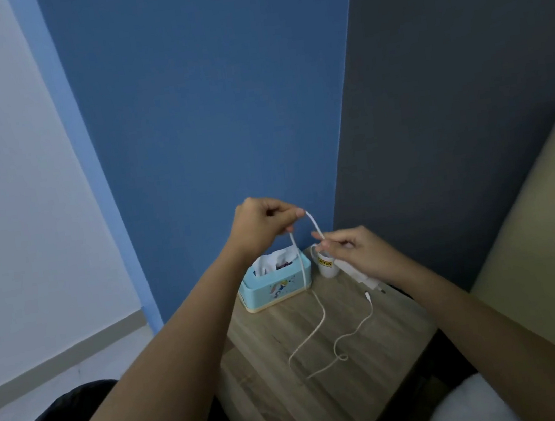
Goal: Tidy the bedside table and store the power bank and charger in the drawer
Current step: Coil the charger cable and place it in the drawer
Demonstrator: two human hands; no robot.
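My left hand (264,224) is raised above the wooden bedside table (270,381) and pinches a white charger cable (322,321). My right hand (352,250) pinches the same cable a little lower to the right and also holds the white charger plug (366,278), whose pins point down. Between the hands the cable forms a short arch. Its remaining length hangs down past the tissue box, loops loosely on the tabletop and ends in a small connector (367,294) near the plug. No power bank is visible.
A light blue tissue box (275,283) with a cartoon print stands at the back of the table. A small white cup (327,267) with a yellow label sits beside it, under my right hand. Blue and grey walls close the corner; bedding lies at the right.
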